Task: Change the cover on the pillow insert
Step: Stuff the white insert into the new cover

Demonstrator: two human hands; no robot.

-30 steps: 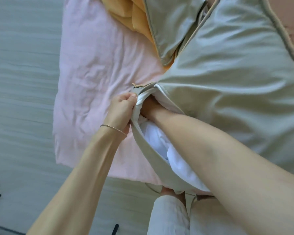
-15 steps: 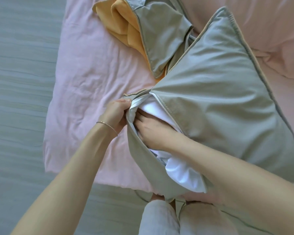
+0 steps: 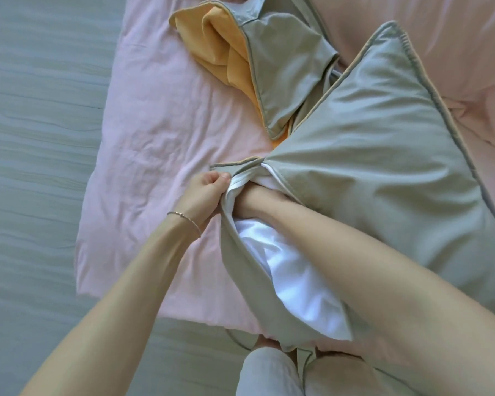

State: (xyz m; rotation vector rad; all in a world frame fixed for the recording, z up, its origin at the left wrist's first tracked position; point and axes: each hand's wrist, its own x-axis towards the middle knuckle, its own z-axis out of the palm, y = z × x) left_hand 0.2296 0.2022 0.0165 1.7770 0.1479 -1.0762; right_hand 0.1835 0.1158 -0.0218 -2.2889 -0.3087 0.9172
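Observation:
A grey-green pillow cover (image 3: 377, 172) lies on the pink bed, stuffed with a white pillow insert (image 3: 297, 284) that shows through the cover's open side. My left hand (image 3: 203, 192) grips the lower edge of that opening near its far corner. My right hand (image 3: 257, 195) reaches into the same corner of the cover; its fingers are hidden by the fabric. A second cover, grey-green outside and orange inside (image 3: 240, 61), lies crumpled farther back on the bed.
The pink bedsheet (image 3: 155, 138) ends at a bed edge on the left, beside a pale wood-grain floor (image 3: 40, 167). My knees in light trousers (image 3: 272, 372) are at the bottom, against the bed. Pink bedding (image 3: 469, 52) bulges at the back right.
My right hand drew partly out of the cover corner half a second ago and has pushed back in. The camera has pulled back, showing more of the bed.

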